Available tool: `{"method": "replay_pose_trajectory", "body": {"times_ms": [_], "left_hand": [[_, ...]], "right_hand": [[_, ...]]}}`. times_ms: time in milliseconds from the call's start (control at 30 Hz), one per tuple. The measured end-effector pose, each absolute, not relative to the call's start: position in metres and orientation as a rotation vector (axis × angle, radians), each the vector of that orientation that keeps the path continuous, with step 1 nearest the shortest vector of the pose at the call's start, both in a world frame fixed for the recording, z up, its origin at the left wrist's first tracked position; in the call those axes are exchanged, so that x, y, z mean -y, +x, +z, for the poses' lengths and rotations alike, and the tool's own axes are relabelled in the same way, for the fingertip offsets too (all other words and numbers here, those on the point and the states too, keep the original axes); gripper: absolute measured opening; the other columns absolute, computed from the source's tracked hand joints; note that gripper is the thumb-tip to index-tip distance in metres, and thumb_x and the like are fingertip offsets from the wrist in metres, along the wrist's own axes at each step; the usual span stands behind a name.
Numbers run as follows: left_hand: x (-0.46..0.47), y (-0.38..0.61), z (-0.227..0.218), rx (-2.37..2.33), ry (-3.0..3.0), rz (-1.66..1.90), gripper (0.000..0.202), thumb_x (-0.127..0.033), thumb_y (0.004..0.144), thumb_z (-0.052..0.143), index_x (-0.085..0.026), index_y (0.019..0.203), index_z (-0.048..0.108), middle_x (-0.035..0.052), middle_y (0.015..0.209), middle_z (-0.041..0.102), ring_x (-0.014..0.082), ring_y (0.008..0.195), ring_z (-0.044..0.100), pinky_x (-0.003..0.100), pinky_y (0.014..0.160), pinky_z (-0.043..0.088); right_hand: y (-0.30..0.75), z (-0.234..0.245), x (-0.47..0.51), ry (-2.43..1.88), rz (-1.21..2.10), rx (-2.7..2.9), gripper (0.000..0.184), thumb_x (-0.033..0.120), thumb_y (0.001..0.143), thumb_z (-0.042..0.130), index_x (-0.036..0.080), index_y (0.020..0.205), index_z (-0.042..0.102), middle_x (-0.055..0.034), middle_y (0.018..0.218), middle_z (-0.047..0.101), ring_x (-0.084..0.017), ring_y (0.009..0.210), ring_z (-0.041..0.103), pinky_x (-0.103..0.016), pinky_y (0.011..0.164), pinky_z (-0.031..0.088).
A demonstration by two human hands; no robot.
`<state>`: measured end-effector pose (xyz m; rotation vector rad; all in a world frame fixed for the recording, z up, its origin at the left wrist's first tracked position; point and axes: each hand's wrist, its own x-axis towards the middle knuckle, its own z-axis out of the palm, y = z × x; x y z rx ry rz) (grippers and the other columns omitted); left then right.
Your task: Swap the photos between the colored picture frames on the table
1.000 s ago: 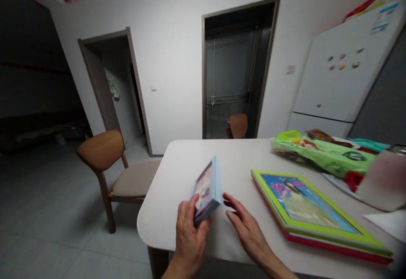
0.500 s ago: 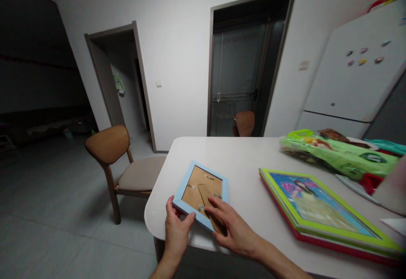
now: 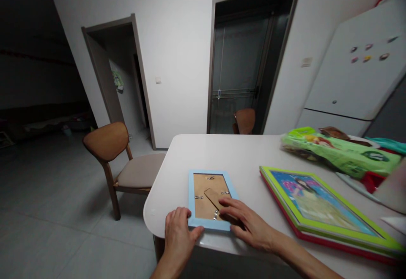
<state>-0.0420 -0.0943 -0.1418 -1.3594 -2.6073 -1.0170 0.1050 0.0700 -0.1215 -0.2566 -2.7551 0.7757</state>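
A light-blue picture frame (image 3: pixel 209 224) lies back side up near the front edge of the white table. Its brown backing board (image 3: pixel 206 207) shows small metal clips and a stand flap outlined near the middle. My left hand (image 3: pixel 180 232) grips the frame's near left corner, thumb along the near edge and fingers against the left side. On the near right corner rests my right hand (image 3: pixel 250 226), thumb at the near edge and curved fingers over the backing and right side. The fingers hide that corner and part of the flap.
To the right, a large green-rimmed picture frame (image 3: pixel 320 207) with a red-edged piece beneath it lies on the table (image 3: pixel 222 150). A green plastic package (image 3: pixel 345 152) sits behind it. A wooden chair (image 3: pixel 108 143) stands left of the table.
The blue frame has turned so its near edge runs almost parallel to the table's front edge. Both hands have moved with it, staying at its near corners.
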Motion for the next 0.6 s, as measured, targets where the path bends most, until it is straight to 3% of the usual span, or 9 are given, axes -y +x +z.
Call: {"method": "replay_pose_trajectory", "body": {"times_ms": [167,333,500,600], "left_hand": [[0.081,-0.046,-0.144,2.393,-1.715,-1.133,0.041,-0.018,0.060,0.063,-0.019,0.098,0.048,0.0081,0.115,0.046,0.0226,0.106,0.040,0.038,0.088,0.032],[0.072,-0.049,-0.145,2.355,-1.962,-1.091,0.024,-0.020,0.058,0.067,-0.020,0.079,0.053,0.0035,0.101,0.055,0.0209,0.097,0.048,0.042,0.094,0.026],[0.073,-0.049,-0.145,2.378,-1.941,-1.111,0.025,-0.020,0.058,0.067,-0.020,0.078,0.052,0.0037,0.103,0.055,0.0201,0.099,0.047,0.042,0.096,0.023],[0.074,-0.049,-0.146,2.370,-1.934,-1.124,0.026,-0.020,0.058,0.067,-0.020,0.077,0.050,0.0023,0.100,0.056,0.0191,0.099,0.047,0.040,0.096,0.022]], "right_hand": [[0.092,-0.121,-0.071,-0.300,0.746,2.762,0.031,0.023,0.070,0.044,0.021,0.097,0.060,-0.0084,0.114,0.051,-0.021,0.112,0.037,-0.038,0.094,0.028],[0.072,-0.116,-0.072,-0.227,0.777,2.816,0.024,0.018,0.068,0.047,0.025,0.080,0.067,-0.0057,0.108,0.053,-0.020,0.105,0.042,-0.034,0.089,0.033],[0.060,-0.125,-0.071,-0.252,0.672,2.781,0.017,0.020,0.066,0.052,0.025,0.072,0.067,-0.0042,0.104,0.054,-0.020,0.099,0.045,-0.033,0.086,0.034],[0.056,-0.127,-0.068,-0.291,0.625,2.742,0.017,0.022,0.067,0.051,0.024,0.076,0.066,-0.0043,0.102,0.055,-0.019,0.095,0.046,-0.032,0.084,0.034]]}}
